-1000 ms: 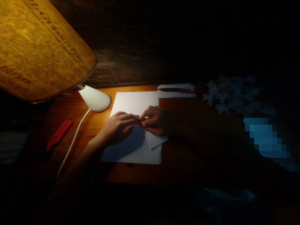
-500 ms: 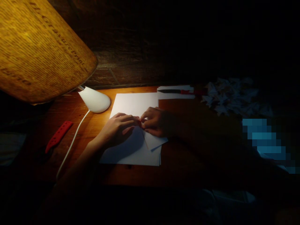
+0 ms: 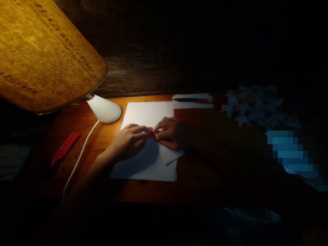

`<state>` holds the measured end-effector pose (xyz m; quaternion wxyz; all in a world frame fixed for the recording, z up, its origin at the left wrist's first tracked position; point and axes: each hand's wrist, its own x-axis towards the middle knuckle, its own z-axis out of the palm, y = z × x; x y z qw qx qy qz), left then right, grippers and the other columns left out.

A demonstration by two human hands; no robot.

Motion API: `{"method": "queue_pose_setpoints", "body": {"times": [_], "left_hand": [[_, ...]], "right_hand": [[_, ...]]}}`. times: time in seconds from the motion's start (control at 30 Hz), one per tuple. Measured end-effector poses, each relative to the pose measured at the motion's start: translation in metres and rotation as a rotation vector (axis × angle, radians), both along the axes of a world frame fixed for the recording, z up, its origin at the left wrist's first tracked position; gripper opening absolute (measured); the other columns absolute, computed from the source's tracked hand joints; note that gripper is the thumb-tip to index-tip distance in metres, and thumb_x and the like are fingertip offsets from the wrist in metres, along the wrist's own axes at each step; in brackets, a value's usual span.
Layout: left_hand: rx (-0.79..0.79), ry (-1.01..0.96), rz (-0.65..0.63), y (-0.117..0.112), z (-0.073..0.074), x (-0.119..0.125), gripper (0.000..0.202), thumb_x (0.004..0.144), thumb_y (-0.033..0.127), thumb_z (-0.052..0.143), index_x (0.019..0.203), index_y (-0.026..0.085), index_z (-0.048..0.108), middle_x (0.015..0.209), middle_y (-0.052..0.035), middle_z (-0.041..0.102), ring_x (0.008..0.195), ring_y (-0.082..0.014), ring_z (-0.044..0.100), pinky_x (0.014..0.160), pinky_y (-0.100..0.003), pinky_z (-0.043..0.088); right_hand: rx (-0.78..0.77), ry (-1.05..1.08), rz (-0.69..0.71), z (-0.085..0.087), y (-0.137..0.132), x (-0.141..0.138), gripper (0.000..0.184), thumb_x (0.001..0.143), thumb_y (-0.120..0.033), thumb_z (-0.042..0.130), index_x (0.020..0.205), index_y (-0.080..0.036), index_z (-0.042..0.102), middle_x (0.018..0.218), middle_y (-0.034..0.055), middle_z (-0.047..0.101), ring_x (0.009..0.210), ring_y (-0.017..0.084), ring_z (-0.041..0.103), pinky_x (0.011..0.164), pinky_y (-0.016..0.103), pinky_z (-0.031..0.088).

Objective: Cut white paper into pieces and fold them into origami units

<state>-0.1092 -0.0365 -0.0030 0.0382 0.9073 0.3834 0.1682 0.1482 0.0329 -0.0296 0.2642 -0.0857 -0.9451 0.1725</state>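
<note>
A small folded piece of white paper (image 3: 169,155) lies slanted over the larger white sheets (image 3: 147,112), its lower corner pointing toward me. My right hand (image 3: 170,133) pinches the top of this folded paper between thumb and fingers. From the left, my left hand (image 3: 130,141) meets it at the same spot, fingertips closed together on the paper's upper tip. The fingertips of both hands nearly touch, and they hide that tip. Beneath the hands, the large sheets are stacked slightly askew on the wooden table (image 3: 143,191).
A lamp with a white base (image 3: 106,111) and a printed yellow shade (image 3: 51,58) stands at left, its white cord (image 3: 82,155) trailing forward. Left of the cord lies a red power strip (image 3: 66,147). A knife (image 3: 189,100) rests on paper strips (image 3: 193,105); folded paper pieces (image 3: 256,106) heap at right.
Both hands keep the same pinch on the folded paper, with only tiny finger movement. The whole view has shifted very slightly.
</note>
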Motion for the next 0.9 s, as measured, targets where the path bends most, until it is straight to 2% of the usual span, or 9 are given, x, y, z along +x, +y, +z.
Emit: {"method": "queue_pose_setpoints", "body": {"times": [0.23, 0.5, 0.9], "left_hand": [[-0.040, 0.001, 0.005, -0.0022, 0.0021, 0.0006, 0.029, 0.100, 0.016, 0.057, 0.119, 0.026, 0.076, 0.123, -0.0058, 0.080, 0.101, -0.0194, 0.077, 0.092, -0.039, 0.057], [-0.043, 0.008, 0.019, -0.0016, -0.0007, -0.0005, 0.029, 0.098, 0.014, 0.057, 0.117, 0.025, 0.077, 0.123, -0.0067, 0.080, 0.101, -0.0190, 0.077, 0.094, -0.039, 0.056], [-0.058, 0.015, 0.006, -0.0018, 0.0017, 0.0000, 0.030, 0.098, 0.013, 0.056, 0.118, 0.025, 0.076, 0.125, -0.0064, 0.079, 0.105, -0.0205, 0.077, 0.094, -0.040, 0.057]], "right_hand": [[-0.033, 0.028, -0.081, 0.0053, -0.0046, 0.0005, 0.009, 0.093, -0.021, 0.067, 0.098, -0.019, 0.074, 0.117, 0.0103, 0.071, 0.102, 0.025, 0.061, 0.083, 0.039, 0.044], [-0.058, 0.060, -0.047, 0.0039, -0.0029, 0.0023, 0.015, 0.090, -0.014, 0.064, 0.092, -0.021, 0.077, 0.115, 0.0090, 0.070, 0.102, 0.024, 0.061, 0.083, 0.038, 0.045], [-0.090, -0.004, -0.058, 0.0039, -0.0023, 0.0000, 0.015, 0.089, -0.015, 0.062, 0.091, -0.021, 0.076, 0.110, 0.0082, 0.073, 0.099, 0.023, 0.062, 0.082, 0.038, 0.043]]}}
